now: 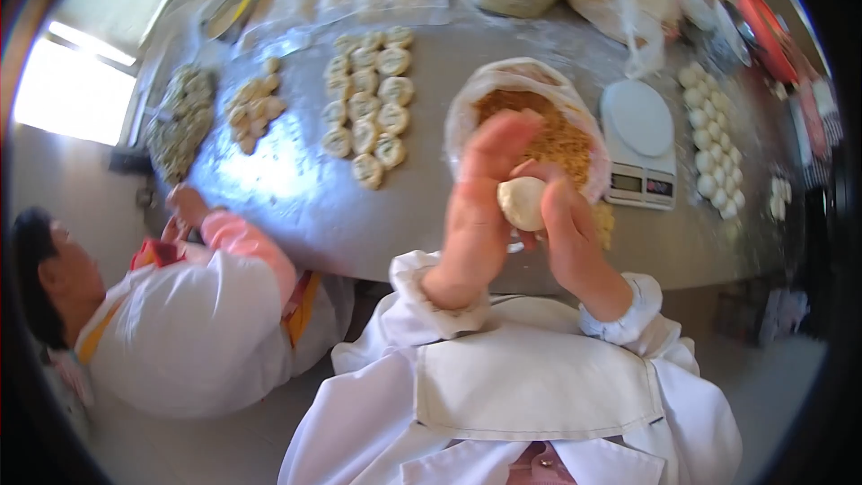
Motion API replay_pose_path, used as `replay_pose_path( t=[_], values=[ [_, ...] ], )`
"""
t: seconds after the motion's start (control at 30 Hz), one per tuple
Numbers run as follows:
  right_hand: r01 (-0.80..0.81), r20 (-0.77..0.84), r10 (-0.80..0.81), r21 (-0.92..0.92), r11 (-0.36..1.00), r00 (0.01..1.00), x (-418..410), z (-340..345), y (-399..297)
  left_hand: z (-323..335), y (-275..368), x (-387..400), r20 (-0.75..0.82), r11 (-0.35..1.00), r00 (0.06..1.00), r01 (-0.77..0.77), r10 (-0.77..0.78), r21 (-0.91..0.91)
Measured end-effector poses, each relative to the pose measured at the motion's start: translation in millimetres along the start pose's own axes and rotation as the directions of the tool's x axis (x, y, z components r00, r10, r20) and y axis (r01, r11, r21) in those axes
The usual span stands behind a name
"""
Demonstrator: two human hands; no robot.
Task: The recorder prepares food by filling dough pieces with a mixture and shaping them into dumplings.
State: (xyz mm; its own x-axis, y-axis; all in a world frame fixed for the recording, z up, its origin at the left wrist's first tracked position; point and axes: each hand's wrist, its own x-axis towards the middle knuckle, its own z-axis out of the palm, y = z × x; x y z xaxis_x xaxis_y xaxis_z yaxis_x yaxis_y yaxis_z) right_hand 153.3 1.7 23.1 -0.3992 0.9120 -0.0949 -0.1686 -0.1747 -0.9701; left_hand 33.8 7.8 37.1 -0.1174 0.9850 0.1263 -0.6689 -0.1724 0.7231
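A pale round dough ball [522, 204] sits between my two hands, near the table's front edge. My left hand [479, 209] is raised along its left side, palm turned inward, with the upper fingers bent over and blurred. My right hand [572, 236] presses on its right side with the thumb; the fingers behind are partly hidden. Just beyond my hands stands an opened plastic bag [465, 104] of crumbly orange-brown filling [555, 145]. Right of the bag is a white digital kitchen scale [638, 120].
Rows of filled dough rounds [364, 104], small dough pieces [254, 108] and a greenish heap [180, 122] lie to the left. White balls [714, 138] lie right of the scale. Plastic bags [623, 0] stand behind. A co-worker [182, 323] is at the left table edge.
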Motion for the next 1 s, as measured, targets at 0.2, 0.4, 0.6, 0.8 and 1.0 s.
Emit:
replay_pose_path(
  t=[0.2,0.4,0.6,0.8,1.0],
  values=[
    [0.368,-0.119,-0.415,-0.288,0.884,0.902,14,20,18,-46,-16,3,0.397,0.910,0.917,-0.199,0.041,0.364],
    [0.078,-0.070,-0.070,0.115,0.990,0.995,3,-25,1,-23,-27,3,0.278,0.933,0.959,-0.053,-0.052,0.357],
    [0.324,-0.450,0.044,0.705,0.631,0.892,-21,-185,-18,-30,-6,3,0.258,0.974,0.950,0.128,-0.175,0.189],
    [-0.052,-0.880,-0.401,-0.427,0.903,0.256,-45,-362,-48,-43,2,-13,0.211,0.931,0.937,0.210,-0.279,0.299],
    [-0.756,-0.832,-0.376,-0.539,0.373,0.408,-38,-452,-52,-36,-5,-14,0.152,0.906,0.931,0.271,-0.333,0.324]
  ],
)
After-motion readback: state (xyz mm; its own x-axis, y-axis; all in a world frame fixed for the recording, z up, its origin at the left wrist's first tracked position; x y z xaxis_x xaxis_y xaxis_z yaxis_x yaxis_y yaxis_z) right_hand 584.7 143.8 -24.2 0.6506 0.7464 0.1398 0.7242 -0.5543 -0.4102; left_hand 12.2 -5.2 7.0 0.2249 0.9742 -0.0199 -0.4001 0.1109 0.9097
